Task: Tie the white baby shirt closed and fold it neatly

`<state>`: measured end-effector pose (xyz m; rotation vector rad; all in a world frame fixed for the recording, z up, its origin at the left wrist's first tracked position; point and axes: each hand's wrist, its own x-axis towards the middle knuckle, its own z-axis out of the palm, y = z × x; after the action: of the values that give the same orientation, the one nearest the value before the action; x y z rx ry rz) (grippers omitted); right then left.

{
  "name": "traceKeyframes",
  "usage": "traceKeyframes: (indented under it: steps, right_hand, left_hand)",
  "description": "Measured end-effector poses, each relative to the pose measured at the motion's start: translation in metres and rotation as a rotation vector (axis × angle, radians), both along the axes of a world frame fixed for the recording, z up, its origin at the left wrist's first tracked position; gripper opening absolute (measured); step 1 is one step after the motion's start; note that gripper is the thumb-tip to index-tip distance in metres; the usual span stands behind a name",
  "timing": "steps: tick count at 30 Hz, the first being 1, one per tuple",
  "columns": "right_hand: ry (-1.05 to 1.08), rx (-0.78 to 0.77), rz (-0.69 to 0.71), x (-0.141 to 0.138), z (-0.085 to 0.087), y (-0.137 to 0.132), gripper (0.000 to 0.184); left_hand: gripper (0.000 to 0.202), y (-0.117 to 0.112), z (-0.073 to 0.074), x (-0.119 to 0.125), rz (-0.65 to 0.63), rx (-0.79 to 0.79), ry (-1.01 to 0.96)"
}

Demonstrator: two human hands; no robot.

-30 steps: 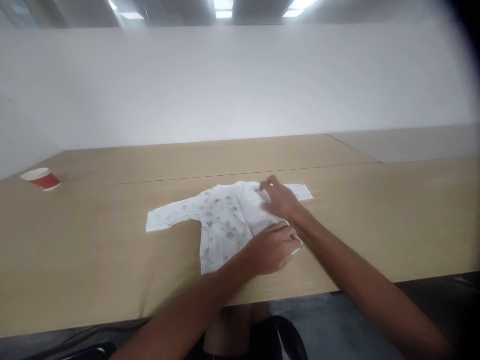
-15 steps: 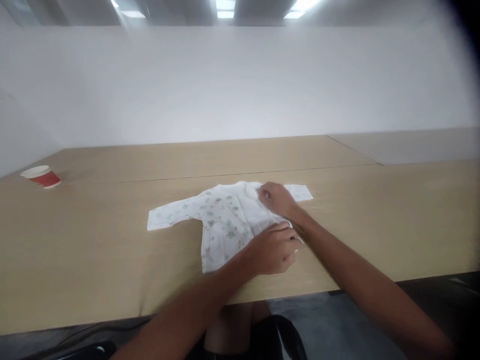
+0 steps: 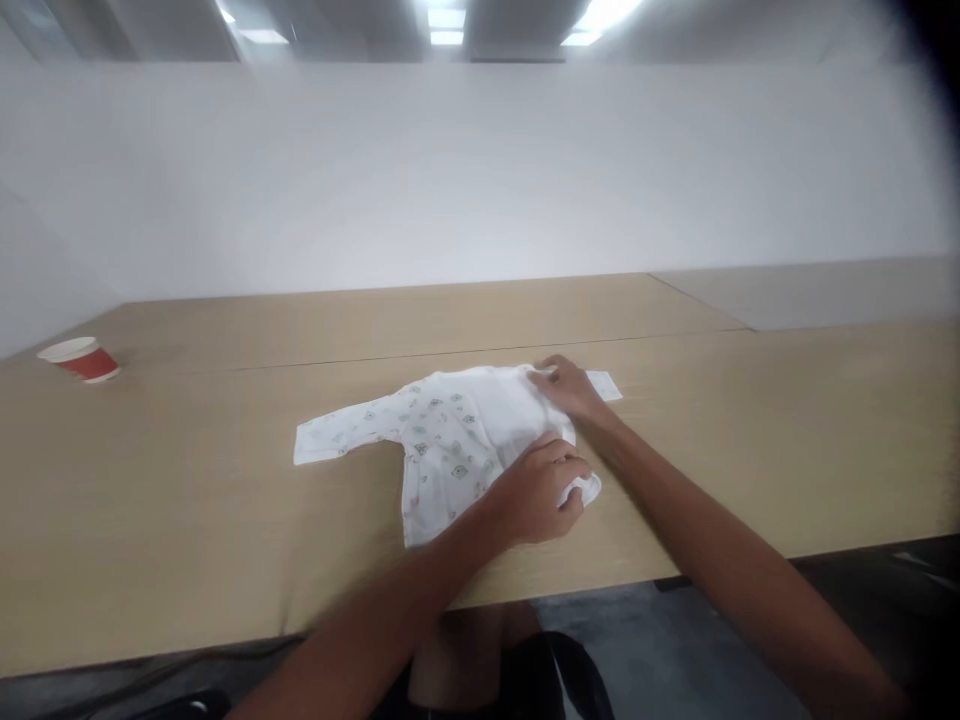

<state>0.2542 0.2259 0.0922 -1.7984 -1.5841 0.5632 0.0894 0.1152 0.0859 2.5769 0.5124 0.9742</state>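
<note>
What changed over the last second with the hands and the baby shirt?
The left hand has closed its grip on the shirt's near right hem, bunching it. The right hand slid slightly farther along the collar edge. The spread left sleeve and the red cup stayed put.

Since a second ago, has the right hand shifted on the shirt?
Yes. The right hand has slid toward the far right sleeve, covering more of it; the red cup on the table barely shifts in view.

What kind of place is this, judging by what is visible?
Probably an office or workroom: long wooden tables, a plain white partition wall and ceiling light panels.
</note>
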Motion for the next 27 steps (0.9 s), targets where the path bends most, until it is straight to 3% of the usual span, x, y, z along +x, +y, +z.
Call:
traceKeyframes:
  steps: [3,5,9,14,17,20,22,27]
  right_hand:
    - [-0.107,-0.037,0.075,-0.001,0.005,-0.003,0.054]
    - [-0.111,-0.049,0.071,0.000,0.009,-0.004,0.050]
    - [0.238,-0.110,0.073,0.001,0.018,-0.008,0.036]
    - [0.542,-0.167,0.220,-0.011,0.032,-0.014,0.028]
    - [0.746,-0.168,0.360,-0.031,0.032,-0.016,0.034]
    - [0.911,-0.205,0.455,-0.052,0.022,-0.017,0.046]
    - [0.839,-0.192,0.452,-0.060,0.012,-0.017,0.048]
    - [0.215,0.148,0.461,-0.048,-0.007,-0.013,0.031]
  left_hand:
    - [0.019,-0.002,0.004,-0.001,-0.037,-0.025,-0.035]
    - [0.019,-0.002,0.008,-0.002,-0.043,-0.036,-0.050]
    - [0.017,-0.001,0.017,-0.008,-0.060,-0.119,-0.061]
    - [0.019,-0.020,0.035,-0.023,-0.105,-0.327,-0.055]
    - [0.023,-0.043,0.047,-0.039,0.001,-0.458,-0.109]
    - [0.023,-0.062,0.050,-0.056,0.124,-0.588,-0.146]
    - [0.023,-0.070,0.043,-0.068,0.162,-0.668,-0.142]
    - [0.022,-0.084,0.017,-0.093,0.280,-0.784,-0.133]
